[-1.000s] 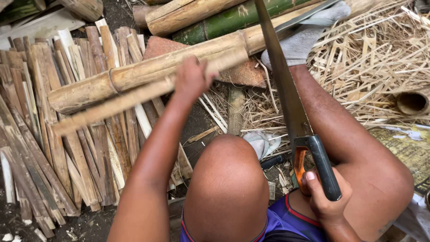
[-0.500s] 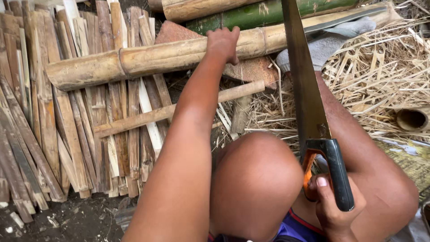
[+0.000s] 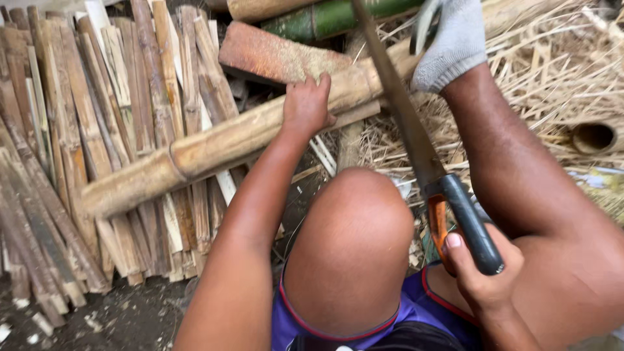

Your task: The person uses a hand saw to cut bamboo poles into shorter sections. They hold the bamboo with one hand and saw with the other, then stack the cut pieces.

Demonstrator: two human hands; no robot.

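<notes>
- Lower right of the frame: the right hand [image 3: 484, 273] has its fingers wrapped tight on the black-and-orange handle of a long steel handsaw [image 3: 416, 140].
- The saw blade runs up past the bent knee [image 3: 354, 240] toward the top edge, crossing the long tan bamboo pole [image 3: 227, 143].
- Centre: the left hand [image 3: 307, 104] presses on the pole, fingers curled over its upper edge.
- The pole slants from left of centre to upper right, over flat split bamboo slats [image 3: 97, 130].
- Top right: a foot in a grey fabric sock [image 3: 452, 45] rests on the pole, hemming the blade in.
- Beyond lie a reddish brick [image 3: 279, 58], a green bamboo stem [image 3: 331, 16] and straw-like shavings [image 3: 552, 91].
</notes>
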